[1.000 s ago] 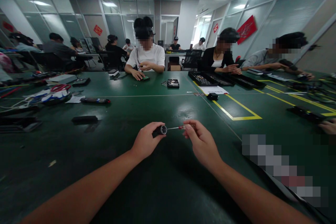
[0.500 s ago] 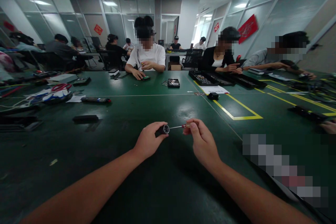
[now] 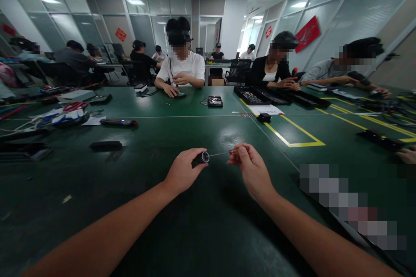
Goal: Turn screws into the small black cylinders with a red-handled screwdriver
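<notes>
While my left grip [image 3: 182, 173] is closed around a short black cylinder [image 3: 202, 157], silver-rimmed end facing right, my right grip [image 3: 251, 171] pinches the reddish handle of a thin screwdriver [image 3: 224, 153]. Its shaft runs level to the cylinder's rim; I cannot tell whether the tip enters. Both hang just above the green worktop [image 3: 208, 220], straight before me. A black bar [image 3: 105, 144] lies well off left.

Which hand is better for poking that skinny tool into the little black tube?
Right, most likely. The right hand pinches the thin tool by its reddish handle, with the tip at the shiny end of the black tube. The left hand is wrapped around the tube, holding it level.
</notes>
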